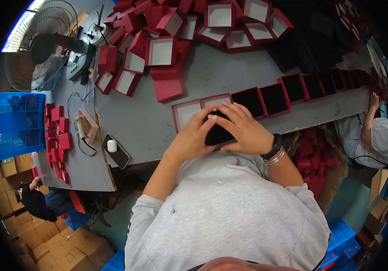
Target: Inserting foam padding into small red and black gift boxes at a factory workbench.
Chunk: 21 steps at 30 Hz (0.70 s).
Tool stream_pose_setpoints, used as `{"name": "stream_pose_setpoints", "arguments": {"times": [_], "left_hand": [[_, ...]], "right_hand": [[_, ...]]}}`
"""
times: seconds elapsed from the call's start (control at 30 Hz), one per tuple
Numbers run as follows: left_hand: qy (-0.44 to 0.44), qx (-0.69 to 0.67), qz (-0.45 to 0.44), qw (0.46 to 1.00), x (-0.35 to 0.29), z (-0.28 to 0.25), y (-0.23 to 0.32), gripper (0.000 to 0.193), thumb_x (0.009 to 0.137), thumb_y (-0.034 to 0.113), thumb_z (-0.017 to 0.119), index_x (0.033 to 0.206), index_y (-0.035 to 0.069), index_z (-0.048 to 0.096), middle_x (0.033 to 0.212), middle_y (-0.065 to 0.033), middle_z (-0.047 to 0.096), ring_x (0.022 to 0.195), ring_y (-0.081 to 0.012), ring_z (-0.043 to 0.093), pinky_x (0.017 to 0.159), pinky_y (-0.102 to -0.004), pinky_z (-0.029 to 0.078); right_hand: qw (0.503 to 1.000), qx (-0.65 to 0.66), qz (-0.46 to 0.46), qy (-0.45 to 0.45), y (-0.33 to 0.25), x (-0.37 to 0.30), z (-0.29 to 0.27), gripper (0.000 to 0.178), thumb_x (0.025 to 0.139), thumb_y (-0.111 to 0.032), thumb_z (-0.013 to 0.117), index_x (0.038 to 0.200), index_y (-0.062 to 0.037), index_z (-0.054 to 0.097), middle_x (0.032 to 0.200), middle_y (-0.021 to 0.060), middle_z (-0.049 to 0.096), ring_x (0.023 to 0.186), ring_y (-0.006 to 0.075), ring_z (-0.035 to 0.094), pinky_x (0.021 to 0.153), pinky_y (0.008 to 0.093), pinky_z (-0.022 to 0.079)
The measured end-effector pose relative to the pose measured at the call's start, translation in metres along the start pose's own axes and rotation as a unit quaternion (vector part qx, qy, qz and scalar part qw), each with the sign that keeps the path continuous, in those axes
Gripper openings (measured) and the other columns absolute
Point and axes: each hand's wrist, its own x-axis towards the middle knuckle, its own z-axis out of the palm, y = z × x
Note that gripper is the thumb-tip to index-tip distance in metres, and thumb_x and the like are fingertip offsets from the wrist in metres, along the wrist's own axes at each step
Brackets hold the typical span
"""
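My left hand [194, 135] and my right hand [247, 132] meet at the table's near edge. Between them they grip a black insert pad [219, 134], fingers on its far side and thumbs on its near side. Just beyond my fingers is a red box with a white inside [216, 101], partly covered by them. A second white-lined box [186, 111] touches its left side. Rightward runs a row of red boxes with black insides; the nearest is a black-lined box [249, 102] by my right fingers.
Red boxes [161, 51] lie heaped at the far side of the grey table [130, 117]. Dark flat sheets [293, 49] lie at the far right. A phone with a white earbud case [112, 145], a fan [42, 49] and a blue crate [15, 126] are leftward. Other people sit on both sides.
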Motion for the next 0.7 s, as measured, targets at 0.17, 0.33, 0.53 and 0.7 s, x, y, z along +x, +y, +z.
{"name": "stream_pose_setpoints", "arguments": {"times": [0.17, 0.33, 0.53, 0.7], "left_hand": [[-0.012, 0.017, 0.033, 0.999, 0.017, 0.008, -0.007, 0.087, 0.064, 0.015, 0.088, 0.138, 0.006, 0.042, 0.154, -0.0220, 0.030, 0.134, -0.0416, 0.044, 0.106, -0.0448, 0.045], [0.034, 0.007, -0.023, 0.999, 0.014, 0.009, -0.025, 0.120, 0.058, 0.022, 0.094, 0.154, 0.013, 0.022, 0.154, -0.0182, 0.030, 0.140, -0.0388, 0.037, 0.111, -0.0484, 0.040], [-0.013, 0.170, -0.098, 0.980, 0.017, 0.001, -0.032, 0.117, 0.052, 0.039, 0.093, 0.150, 0.008, 0.035, 0.145, -0.0140, 0.045, 0.136, -0.0328, 0.041, 0.116, -0.0497, 0.026], [0.011, 0.121, -0.104, 0.987, 0.014, 0.006, -0.037, 0.114, 0.056, 0.039, 0.092, 0.149, 0.006, 0.035, 0.138, -0.0143, 0.050, 0.132, -0.0304, 0.044, 0.115, -0.0511, 0.026]], "right_hand": [[0.999, -0.029, 0.033, 0.001, 0.011, -0.001, 0.000, 0.083, 0.066, -0.028, 0.087, 0.138, -0.0129, 0.049, 0.139, 0.0146, 0.047, 0.133, 0.0329, 0.042, 0.115, 0.0511, 0.030], [0.997, -0.056, 0.053, 0.011, 0.025, 0.004, 0.002, 0.081, 0.068, -0.034, 0.085, 0.139, -0.0153, 0.051, 0.140, 0.0141, 0.046, 0.132, 0.0332, 0.042, 0.115, 0.0510, 0.030], [0.995, -0.068, 0.074, 0.002, 0.040, 0.011, 0.006, 0.081, 0.069, -0.045, 0.082, 0.140, -0.0247, 0.051, 0.142, 0.0128, 0.044, 0.132, 0.0335, 0.040, 0.115, 0.0514, 0.028], [0.992, -0.114, 0.036, -0.029, 0.038, 0.017, 0.018, 0.080, 0.069, -0.050, 0.078, 0.141, -0.0304, 0.051, 0.145, 0.0124, 0.042, 0.136, 0.0324, 0.038, 0.118, 0.0575, 0.021]]}}
